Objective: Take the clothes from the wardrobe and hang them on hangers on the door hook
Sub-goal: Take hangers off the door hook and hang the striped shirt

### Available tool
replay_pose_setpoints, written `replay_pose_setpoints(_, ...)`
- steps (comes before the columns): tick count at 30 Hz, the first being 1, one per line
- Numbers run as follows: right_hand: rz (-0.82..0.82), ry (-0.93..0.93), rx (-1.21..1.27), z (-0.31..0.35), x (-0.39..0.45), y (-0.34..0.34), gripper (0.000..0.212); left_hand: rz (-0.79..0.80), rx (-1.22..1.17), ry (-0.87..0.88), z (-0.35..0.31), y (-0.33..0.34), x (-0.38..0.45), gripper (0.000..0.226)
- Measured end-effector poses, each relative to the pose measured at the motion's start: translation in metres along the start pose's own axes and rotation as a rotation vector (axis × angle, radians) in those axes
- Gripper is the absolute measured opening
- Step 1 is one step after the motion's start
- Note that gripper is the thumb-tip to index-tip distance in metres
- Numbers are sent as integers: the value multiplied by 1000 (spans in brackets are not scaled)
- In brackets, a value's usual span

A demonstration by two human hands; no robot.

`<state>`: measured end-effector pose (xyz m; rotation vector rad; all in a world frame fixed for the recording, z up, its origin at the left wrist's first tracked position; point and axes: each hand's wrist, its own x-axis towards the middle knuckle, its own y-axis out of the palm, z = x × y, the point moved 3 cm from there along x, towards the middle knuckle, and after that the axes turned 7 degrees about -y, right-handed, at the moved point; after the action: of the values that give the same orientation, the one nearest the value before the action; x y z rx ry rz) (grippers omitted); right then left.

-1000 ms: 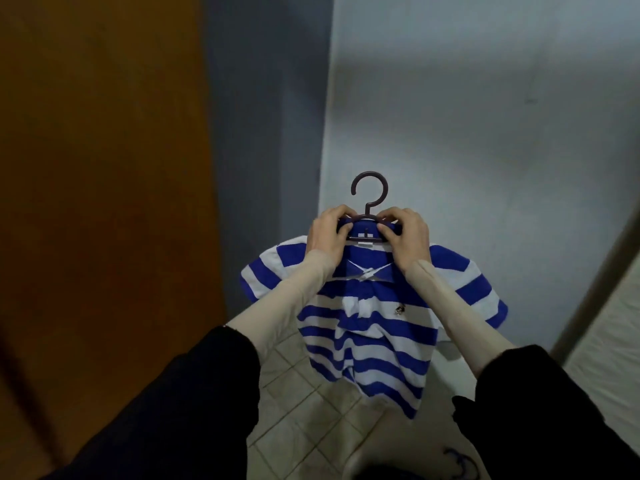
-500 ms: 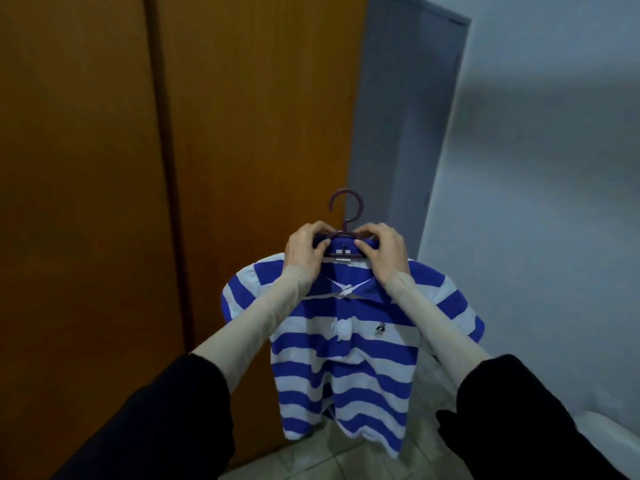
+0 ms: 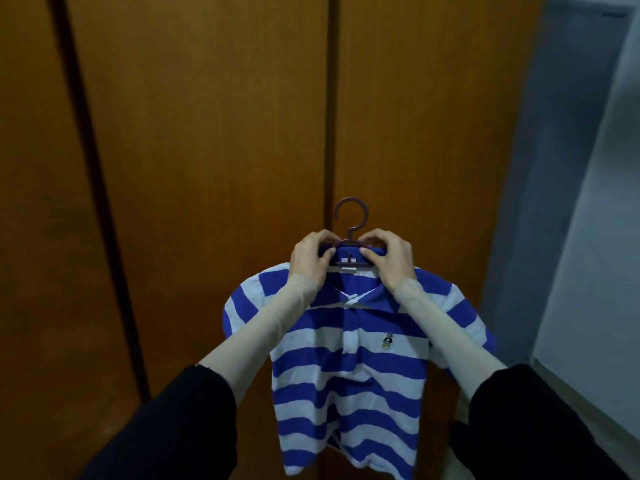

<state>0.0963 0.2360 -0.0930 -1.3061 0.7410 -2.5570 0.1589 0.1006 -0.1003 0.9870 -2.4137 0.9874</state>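
Observation:
A small blue and white striped polo shirt hangs on a dark purple plastic hanger, held up in front of me. My left hand grips the collar and hanger shoulder on the left side. My right hand grips the same spot on the right. The hanger's round hook stands free above my fingers, touching nothing. The hanger's arms are hidden inside the shirt. No door hook is in view.
Brown wooden wardrobe doors fill the view straight ahead, shut, with dark vertical seams between panels. A grey door frame and a pale wall stand at the right.
My view has swung left from the pale wall and tiled floor to the wooden wardrobe doors. Both hands keep the same hold on the shirt and hanger.

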Motion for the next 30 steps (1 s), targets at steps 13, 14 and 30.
replay_pose_setpoints(13, -44, -154, 94, 71, 113, 122, 16, -234, 231, -2, 65, -109, 99, 21)
replay_pose_setpoints(14, -47, -174, 95, 74, 125, 127, 16, -257, 245, 4, 65, -114, 108, 21)
replay_pose_setpoints(30, -184, -605, -38, 178, 315, 132, 17, -610, 525, 265, 23, -228, 257, 25)
